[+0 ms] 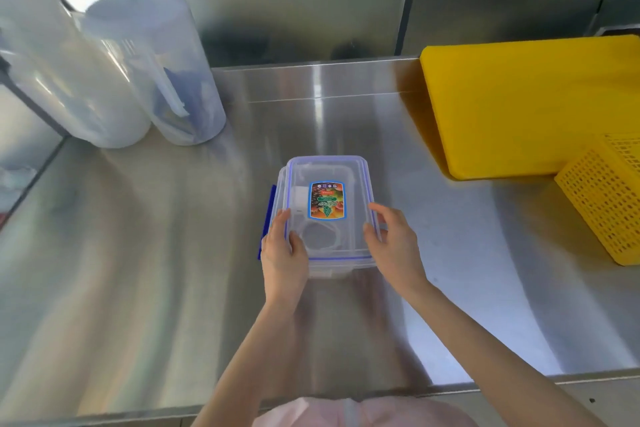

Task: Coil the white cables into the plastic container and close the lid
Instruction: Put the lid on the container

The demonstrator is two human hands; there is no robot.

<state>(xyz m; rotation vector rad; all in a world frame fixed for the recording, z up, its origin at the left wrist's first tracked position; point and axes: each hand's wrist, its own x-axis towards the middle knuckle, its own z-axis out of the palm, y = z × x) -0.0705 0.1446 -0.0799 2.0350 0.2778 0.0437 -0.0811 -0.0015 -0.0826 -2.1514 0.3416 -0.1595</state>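
A clear plastic container [341, 269] stands on the steel counter with its clear, blue-rimmed lid [325, 166] lying on top. A colourful label [327, 200] is stuck on the lid. Through the lid I see the coiled white cable [320, 236] and a white plug [300, 199] inside. My left hand [282, 253] rests on the lid's near left edge, thumb on top, by the blue side clip [266, 229]. My right hand [393, 239] touches the lid's right edge with its fingers bent over the rim.
Two tall translucent plastic tubs [156, 69] stand at the back left. A yellow cutting board [533, 104] lies at the right, with a yellow perforated basket [606, 201] on its near corner. The counter's front edge [485, 381] runs just before me.
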